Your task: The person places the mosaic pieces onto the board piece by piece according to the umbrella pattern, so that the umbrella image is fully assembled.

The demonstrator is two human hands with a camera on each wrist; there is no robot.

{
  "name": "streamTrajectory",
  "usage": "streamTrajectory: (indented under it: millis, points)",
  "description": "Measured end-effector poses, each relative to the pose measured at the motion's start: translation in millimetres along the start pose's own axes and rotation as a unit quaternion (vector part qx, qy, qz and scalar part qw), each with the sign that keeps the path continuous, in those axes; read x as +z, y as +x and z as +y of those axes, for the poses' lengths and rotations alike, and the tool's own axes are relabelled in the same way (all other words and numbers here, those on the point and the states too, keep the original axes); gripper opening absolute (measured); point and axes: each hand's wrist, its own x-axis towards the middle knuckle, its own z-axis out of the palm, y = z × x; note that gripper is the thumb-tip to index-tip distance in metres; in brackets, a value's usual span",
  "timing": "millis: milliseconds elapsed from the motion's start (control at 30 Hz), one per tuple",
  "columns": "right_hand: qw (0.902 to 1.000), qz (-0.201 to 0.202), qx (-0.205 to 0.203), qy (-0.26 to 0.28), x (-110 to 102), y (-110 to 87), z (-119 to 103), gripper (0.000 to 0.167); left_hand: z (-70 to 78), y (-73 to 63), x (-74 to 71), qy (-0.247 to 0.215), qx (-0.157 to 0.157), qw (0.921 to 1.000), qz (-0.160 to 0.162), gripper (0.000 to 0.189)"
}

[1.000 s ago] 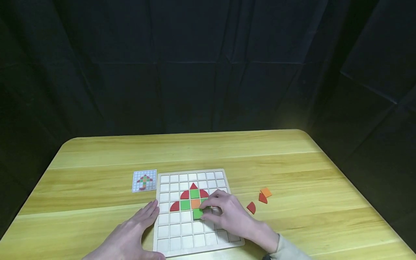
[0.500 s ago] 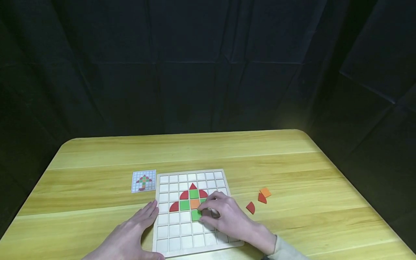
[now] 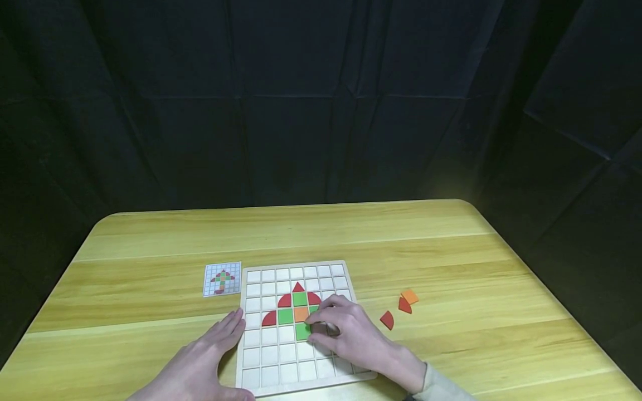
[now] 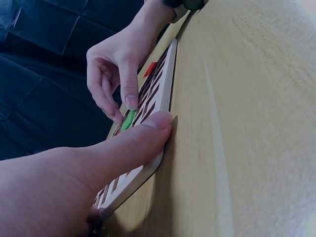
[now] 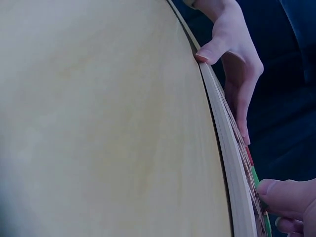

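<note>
A white grid board (image 3: 288, 372) in a pale wooden frame lies on the table. My right hand (image 3: 351, 328) is over its middle, thumb and fingertips pinching a green square tile (image 3: 302, 332) at its right side. That tile sits just below an orange square tile (image 3: 301, 314) on the board. Around them are more green squares, red quarter-round tiles (image 3: 284, 301) and a red triangle (image 3: 298, 287); some are partly hidden by my right hand. My left hand (image 3: 200, 356) rests along the board's left edge, fingers straight, its thumb (image 4: 148, 129) against the near corner.
A small pattern card (image 3: 222, 279) lies beyond the board's left edge, showing a similar coloured figure. To the board's right are two loose red quarter-round tiles (image 3: 387, 320) and an orange square (image 3: 410, 296). A dark curtain (image 3: 301, 111) hangs behind the table.
The green tile in my right hand has come down from slightly raised to lie in its grid cell. My right hand shifted slightly with it; the left hand stays in place.
</note>
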Motion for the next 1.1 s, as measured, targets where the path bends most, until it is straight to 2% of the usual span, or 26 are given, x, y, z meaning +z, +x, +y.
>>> streamTrajectory:
  millis: [233,500,700,933,1100]
  points:
    - [0.9999,0.008,-0.012,-0.001,-1,-0.2,2,0.021,0.9,0.7,-0.1,-0.003,0.0,1.0,-0.001,0.124]
    - [0.999,0.027,0.029,0.019,-19,-10.5,10,0.021,3.0,2.1,0.9,-0.007,-0.002,1.0,-0.004,0.124]
    - [0.9942,0.052,0.094,0.007,-46,-35.5,27,0.026,1.8,1.4,0.3,-0.004,0.004,1.0,0.003,0.123]
    - [0.9836,0.079,0.152,-0.057,-82,-61.0,54,0.031,-0.6,-0.4,0.3,0.007,0.005,1.0,0.006,0.122]
    - [0.9738,0.069,0.203,-0.076,-106,-80.9,73,0.037,0.5,0.5,0.3,0.008,0.0,1.0,0.001,0.124]
